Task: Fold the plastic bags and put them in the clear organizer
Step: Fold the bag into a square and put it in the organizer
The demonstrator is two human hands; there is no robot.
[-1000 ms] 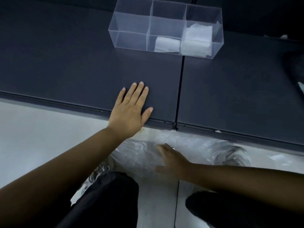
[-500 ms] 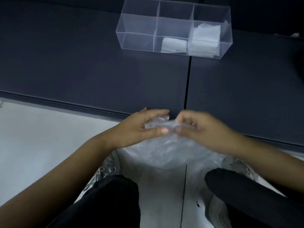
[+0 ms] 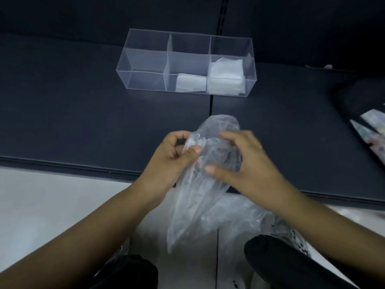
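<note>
The left hand pinches the plastic bag at its upper edge between thumb and fingers; the right hand curls round its body, probably to straighten it for folding. The bag hangs unfolded over the near tabletop edge. The clear organizer stands beyond, well apart, with folded bags in its middle and right compartments. No legible writing

From the held plastic bag, open dark surface runs toward 12 o'clock until the clear organizer walls it off. Its left compartment is free; folded bags occupy the middle and right ones. Printed packets crowd 2 o'clock.
</note>
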